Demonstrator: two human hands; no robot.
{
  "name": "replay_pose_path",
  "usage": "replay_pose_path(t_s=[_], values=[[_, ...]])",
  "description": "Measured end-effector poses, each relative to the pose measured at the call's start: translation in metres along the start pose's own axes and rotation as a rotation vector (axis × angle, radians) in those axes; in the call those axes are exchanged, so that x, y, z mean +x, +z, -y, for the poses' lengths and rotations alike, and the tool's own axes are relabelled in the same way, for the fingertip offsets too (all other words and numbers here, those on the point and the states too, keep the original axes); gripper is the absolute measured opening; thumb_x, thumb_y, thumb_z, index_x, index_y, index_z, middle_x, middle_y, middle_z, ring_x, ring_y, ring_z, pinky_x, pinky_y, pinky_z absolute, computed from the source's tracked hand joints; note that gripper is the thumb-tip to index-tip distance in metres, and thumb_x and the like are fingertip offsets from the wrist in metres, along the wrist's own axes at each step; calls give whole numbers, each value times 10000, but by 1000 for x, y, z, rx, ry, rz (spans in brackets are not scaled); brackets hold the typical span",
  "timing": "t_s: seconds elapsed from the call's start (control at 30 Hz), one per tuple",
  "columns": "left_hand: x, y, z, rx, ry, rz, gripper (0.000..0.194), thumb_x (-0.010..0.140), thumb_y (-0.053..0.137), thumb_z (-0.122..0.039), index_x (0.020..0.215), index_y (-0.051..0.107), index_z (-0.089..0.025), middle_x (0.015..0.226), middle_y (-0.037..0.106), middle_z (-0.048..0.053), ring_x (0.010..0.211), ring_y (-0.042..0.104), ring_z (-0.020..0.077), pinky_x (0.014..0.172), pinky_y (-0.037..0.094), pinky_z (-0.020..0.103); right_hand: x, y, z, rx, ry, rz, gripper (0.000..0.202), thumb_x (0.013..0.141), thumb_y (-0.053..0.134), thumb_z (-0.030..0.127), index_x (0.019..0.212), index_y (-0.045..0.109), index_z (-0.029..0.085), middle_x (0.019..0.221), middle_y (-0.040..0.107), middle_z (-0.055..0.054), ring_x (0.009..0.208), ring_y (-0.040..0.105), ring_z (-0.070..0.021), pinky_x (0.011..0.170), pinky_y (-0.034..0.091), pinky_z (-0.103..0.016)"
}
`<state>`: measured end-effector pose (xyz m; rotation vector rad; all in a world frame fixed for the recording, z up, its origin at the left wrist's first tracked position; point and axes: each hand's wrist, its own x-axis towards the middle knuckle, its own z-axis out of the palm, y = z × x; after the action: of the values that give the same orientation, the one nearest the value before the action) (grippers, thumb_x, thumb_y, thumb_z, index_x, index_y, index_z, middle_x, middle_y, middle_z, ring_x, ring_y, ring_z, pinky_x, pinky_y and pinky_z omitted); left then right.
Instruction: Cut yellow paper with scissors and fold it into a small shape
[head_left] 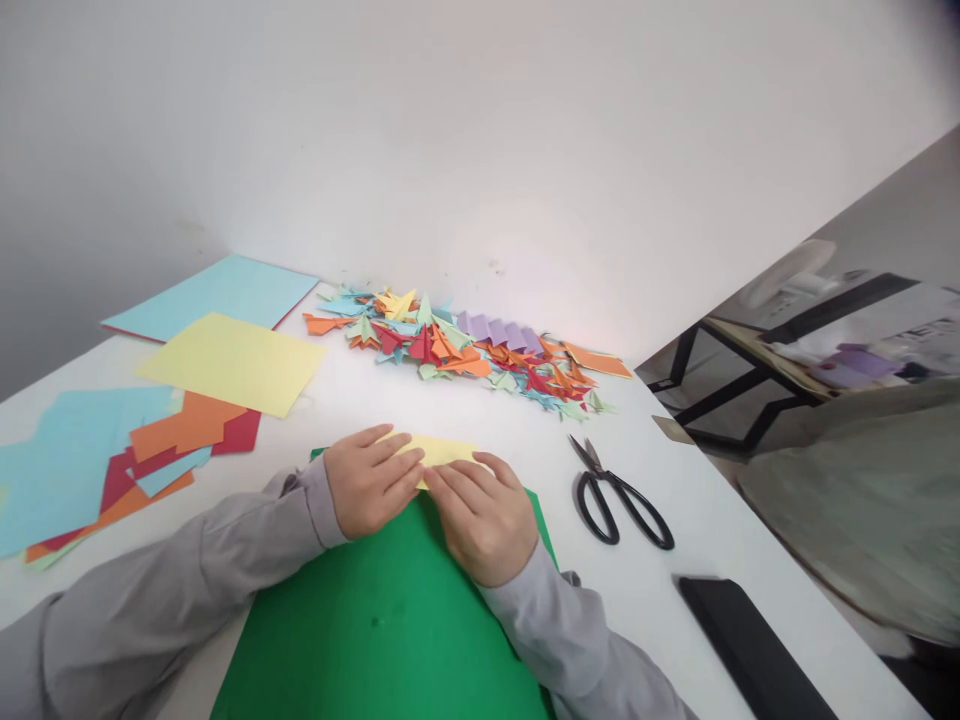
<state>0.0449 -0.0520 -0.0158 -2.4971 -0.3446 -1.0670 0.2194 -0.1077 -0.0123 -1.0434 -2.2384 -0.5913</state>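
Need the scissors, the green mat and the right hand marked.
Scissors (598,472): head view, at the pivot.
Green mat (390,600): head view, bare surface between the forearms.
Right hand (486,522): head view, back of the hand.

Left fingers (394,467) and right fingers (466,486) touch small yellow paper (442,450).

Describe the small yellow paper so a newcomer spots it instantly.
On the white table, find the green mat nearest the wearer. At its far end, the left hand and right hand have their fingers on the small yellow paper. It is smaller than the yellow sheet to its left, which no hand touches.
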Motion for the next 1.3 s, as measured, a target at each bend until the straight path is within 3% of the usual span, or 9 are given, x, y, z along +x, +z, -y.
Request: replay_pose_path(t_s=[0.13,0.33,0.47,0.73,0.87,0.97,1.03,1.1,1.3], values=[[1,3,-10,-10,33,0,120,741,488,-120,722,602,-92,794,674,88,771,615,198,754,492,380,1,2,9,35,-14,48,185,771,443,87,845,610,116,795,672,-62,768,582,-164,815,396,-366],[-6,8,-6,-12,47,41,148,773,449,-140,731,590,-120,810,658,65,783,594,186,762,475,378,1,1,4,14,-35,88,204,783,432,113,891,605,117,811,672,-61,796,580,-177,829,382,-391],[-10,5,7,18,57,17,111,771,484,-155,798,585,-117,851,659,73,826,593,192,766,467,373,-1,-2,-9,-40,2,66,193,773,471,125,915,602,128,809,683,-45,795,587,-177,828,372,-381],[-12,-11,30,136,104,79,105,762,524,-175,821,594,-123,879,675,66,823,609,171,752,485,331,-11,0,-36,-170,73,23,195,735,493,105,885,613,135,817,695,-46,767,606,-178,789,375,-359],[-14,-12,35,165,102,64,116,769,507,-174,826,592,-120,875,680,61,799,618,171,732,495,333,-14,-1,-45,-269,165,-67,149,729,506,82,814,617,134,733,695,-46,689,615,-163,742,396,-334],[-13,-11,35,169,104,62,123,780,490,-181,819,596,-130,868,683,54,791,621,164,723,496,326,-12,-3,-43,-260,216,-117,193,750,519,100,923,603,104,835,691,-90,768,614,-175,768,410,-333],[-13,-10,33,162,106,62,130,785,486,-186,812,601,-131,870,684,51,790,620,160,725,493,319,-9,-3,-37,-161,158,-47,277,764,536,161,1028,567,81,973,659,-122,930,578,-210,826,398,-357],[-14,-8,31,142,109,98,134,781,498,-190,833,607,-132,906,680,48,817,612,160,747,483,314,-7,0,-30,-105,97,21,294,777,548,210,1051,559,107,1030,643,-104,973,556,-220,852,382,-378],[-16,6,20,80,-28,179,168,785,487,-192,894,615,-182,1037,644,32,952,570,227,823,435,426,-7,9,-22,-76,-2,11,156,808,486,111,879,609,173,883,684,-20,890,574,-175,859,361,-372]])
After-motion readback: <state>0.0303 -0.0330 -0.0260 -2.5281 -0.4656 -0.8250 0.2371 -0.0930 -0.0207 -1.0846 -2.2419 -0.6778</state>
